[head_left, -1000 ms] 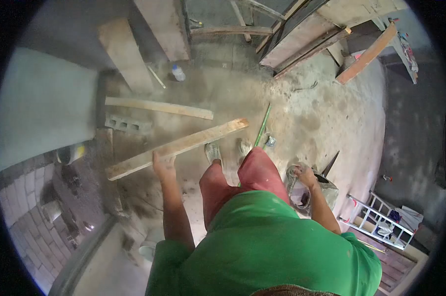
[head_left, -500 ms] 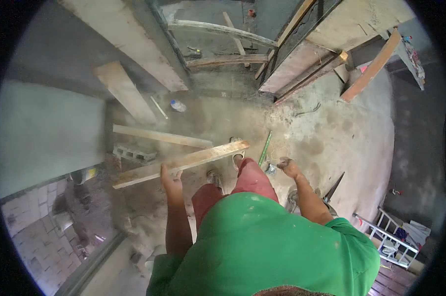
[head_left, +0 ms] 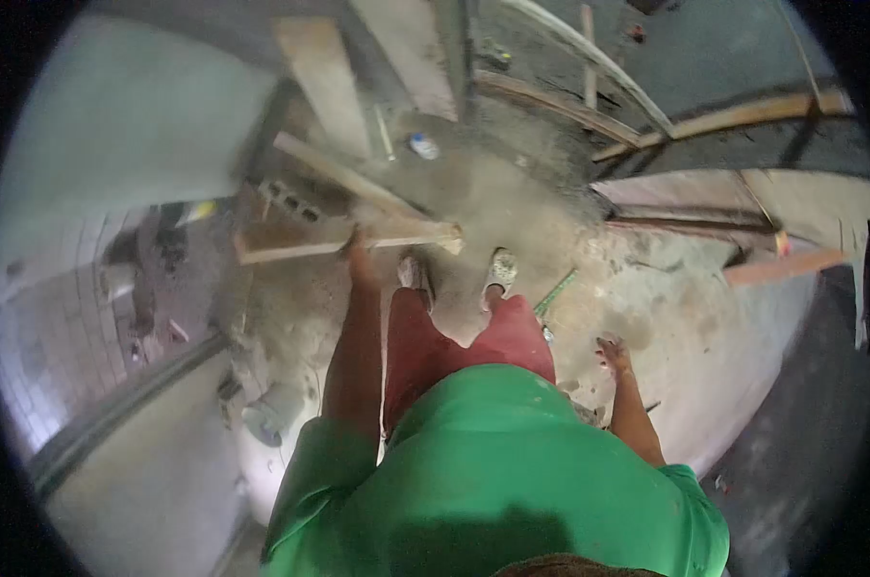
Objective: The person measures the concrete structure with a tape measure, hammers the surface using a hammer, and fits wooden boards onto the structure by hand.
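A long wooden board [head_left: 300, 240] lies across the view ahead of my legs, its right end meeting a second timber [head_left: 343, 178] that slants behind it. My left hand [head_left: 359, 248] reaches forward and grips the board near its middle; motion blur softens the fingers. Out to my right, my right hand [head_left: 613, 356] hangs above the dusty floor with its fingers apart and nothing in it. Nearest to that hand is a green strip-like tool [head_left: 556, 292] on the floor beside my right knee.
A hollow concrete block [head_left: 290, 200] sits behind the board's left part. A plastic bottle [head_left: 423, 146] and a thin pale stick [head_left: 385, 133] lie farther off. A bucket [head_left: 273, 415] stands at lower left. Wooden frames [head_left: 560, 106] fill the upper right.
My view has swung round. The board, with my left hand on it, has moved farther from my body and lies more level. My right hand has gone outward, its fingers now spread.
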`<action>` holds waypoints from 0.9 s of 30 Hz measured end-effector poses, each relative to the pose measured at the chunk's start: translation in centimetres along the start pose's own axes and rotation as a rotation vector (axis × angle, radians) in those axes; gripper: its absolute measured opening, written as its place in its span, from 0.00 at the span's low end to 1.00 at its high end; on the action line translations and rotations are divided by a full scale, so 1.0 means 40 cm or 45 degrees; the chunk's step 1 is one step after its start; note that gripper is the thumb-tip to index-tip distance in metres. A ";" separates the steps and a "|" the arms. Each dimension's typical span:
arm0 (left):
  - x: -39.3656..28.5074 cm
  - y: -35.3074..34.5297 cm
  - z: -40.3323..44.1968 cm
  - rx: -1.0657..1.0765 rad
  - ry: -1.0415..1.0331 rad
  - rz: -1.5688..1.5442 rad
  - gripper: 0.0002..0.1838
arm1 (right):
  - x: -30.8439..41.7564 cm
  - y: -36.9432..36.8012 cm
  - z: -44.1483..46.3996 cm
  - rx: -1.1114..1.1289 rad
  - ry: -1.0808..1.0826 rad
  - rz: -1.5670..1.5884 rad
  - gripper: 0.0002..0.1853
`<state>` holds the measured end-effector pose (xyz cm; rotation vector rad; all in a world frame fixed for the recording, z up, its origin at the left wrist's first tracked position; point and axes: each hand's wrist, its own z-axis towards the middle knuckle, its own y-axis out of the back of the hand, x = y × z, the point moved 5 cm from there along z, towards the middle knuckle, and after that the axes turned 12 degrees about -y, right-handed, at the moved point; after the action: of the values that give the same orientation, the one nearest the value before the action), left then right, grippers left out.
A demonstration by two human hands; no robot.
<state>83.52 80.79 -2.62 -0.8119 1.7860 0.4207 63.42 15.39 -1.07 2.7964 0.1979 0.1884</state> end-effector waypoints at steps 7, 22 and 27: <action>-0.148 0.017 0.117 -0.171 -0.073 -0.072 0.23 | 0.154 -0.140 -0.110 -0.077 0.025 -0.118 0.27; -0.493 0.344 1.508 0.208 -0.465 0.423 0.26 | 0.328 -0.782 -0.316 -0.074 0.261 -0.601 0.18; -0.820 0.171 1.576 0.185 -0.292 0.427 0.38 | 0.472 -0.810 -0.488 -0.191 0.228 -0.456 0.26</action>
<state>128.17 136.02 4.46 -0.3455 1.7151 0.5709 75.27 54.86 8.45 2.5417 0.6893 0.3491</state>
